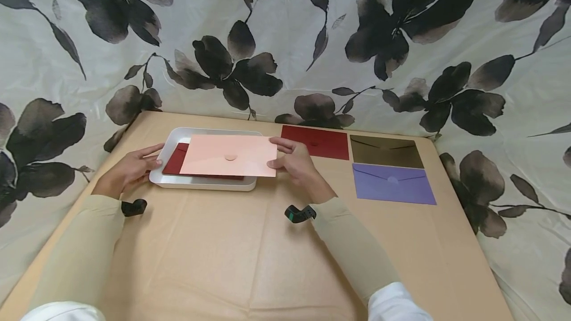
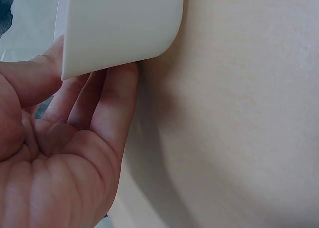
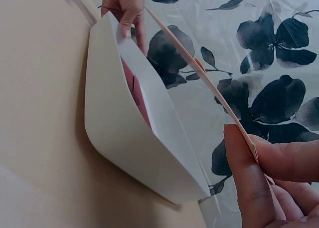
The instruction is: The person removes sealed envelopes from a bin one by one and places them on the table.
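My right hand (image 1: 298,163) pinches the right end of a pale pink envelope (image 1: 209,150) between thumb and fingers. In the right wrist view this envelope (image 3: 224,101) is seen edge-on, raised above the white tray (image 3: 124,138). A dark red envelope (image 1: 175,160) lies inside the tray, mostly hidden under the pink one. At the tray's left end my left hand (image 1: 134,168) grips the rim. The left wrist view shows the thumb (image 2: 40,78) at the rim of the tray (image 2: 119,28) and the other fingers under its wall.
Right of the tray, three envelopes lie on the tan tabletop (image 1: 223,256): a red one (image 1: 316,142), a brown-gold one (image 1: 388,151) and a purple one (image 1: 394,185). A white cloth (image 1: 303,33) with dark flowers hangs behind the table. Each wrist wears a black band (image 1: 134,207).
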`<state>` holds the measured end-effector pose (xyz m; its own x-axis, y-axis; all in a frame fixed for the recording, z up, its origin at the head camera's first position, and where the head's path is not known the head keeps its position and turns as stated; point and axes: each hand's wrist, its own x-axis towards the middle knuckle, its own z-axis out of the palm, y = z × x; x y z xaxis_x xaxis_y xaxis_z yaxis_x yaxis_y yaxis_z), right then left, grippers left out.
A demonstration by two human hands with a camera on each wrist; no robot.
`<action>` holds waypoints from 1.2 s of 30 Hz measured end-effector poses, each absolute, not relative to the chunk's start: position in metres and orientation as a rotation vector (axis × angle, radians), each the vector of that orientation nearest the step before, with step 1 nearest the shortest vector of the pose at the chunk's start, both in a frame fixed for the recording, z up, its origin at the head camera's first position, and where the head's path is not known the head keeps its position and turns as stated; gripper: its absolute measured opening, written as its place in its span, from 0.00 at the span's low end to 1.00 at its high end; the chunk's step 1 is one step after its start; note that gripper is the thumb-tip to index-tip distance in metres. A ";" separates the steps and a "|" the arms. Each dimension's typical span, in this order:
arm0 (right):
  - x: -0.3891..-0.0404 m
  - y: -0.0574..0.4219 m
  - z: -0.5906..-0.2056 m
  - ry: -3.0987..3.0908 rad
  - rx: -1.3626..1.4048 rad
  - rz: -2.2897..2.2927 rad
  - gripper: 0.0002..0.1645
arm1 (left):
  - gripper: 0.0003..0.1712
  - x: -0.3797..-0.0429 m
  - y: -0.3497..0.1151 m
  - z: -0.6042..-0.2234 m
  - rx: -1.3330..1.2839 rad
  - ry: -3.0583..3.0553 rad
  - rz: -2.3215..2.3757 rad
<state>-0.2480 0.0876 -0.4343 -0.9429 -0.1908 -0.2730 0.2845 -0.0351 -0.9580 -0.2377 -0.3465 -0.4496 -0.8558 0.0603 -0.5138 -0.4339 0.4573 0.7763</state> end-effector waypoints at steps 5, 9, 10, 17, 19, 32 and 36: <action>-0.248 0.096 -0.440 1.913 0.103 -2.058 0.37 | 0.44 -0.238 -0.347 -0.450 -0.297 2.227 1.413; -0.247 0.101 -0.443 1.913 0.105 -2.062 0.38 | 0.43 -0.239 -0.346 -0.450 -0.304 2.223 1.421; -0.247 0.103 -0.444 1.916 0.104 -2.061 0.38 | 0.43 -0.239 -0.346 -0.450 -0.308 2.225 1.415; -0.246 0.111 -0.445 1.919 0.105 -2.064 0.39 | 0.43 -0.238 -0.345 -0.450 -0.304 2.226 1.411; -0.245 0.114 -0.446 1.913 0.114 -2.067 0.39 | 0.43 -0.237 -0.345 -0.450 -0.300 2.220 1.422; -0.244 0.129 -0.451 1.881 0.138 -2.093 0.39 | 0.43 -0.237 -0.345 -0.450 -0.312 2.211 1.417; -0.244 0.133 -0.453 1.886 0.146 -2.089 0.39 | 0.43 -0.236 -0.344 -0.449 -0.310 2.210 1.419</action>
<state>-0.2440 0.1333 -0.4527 -0.9431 -0.1675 -0.2873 0.3029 -0.0758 -0.9500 -0.2361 -0.3442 -0.4494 -0.8532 0.0717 -0.5166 -0.4400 0.4329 0.7868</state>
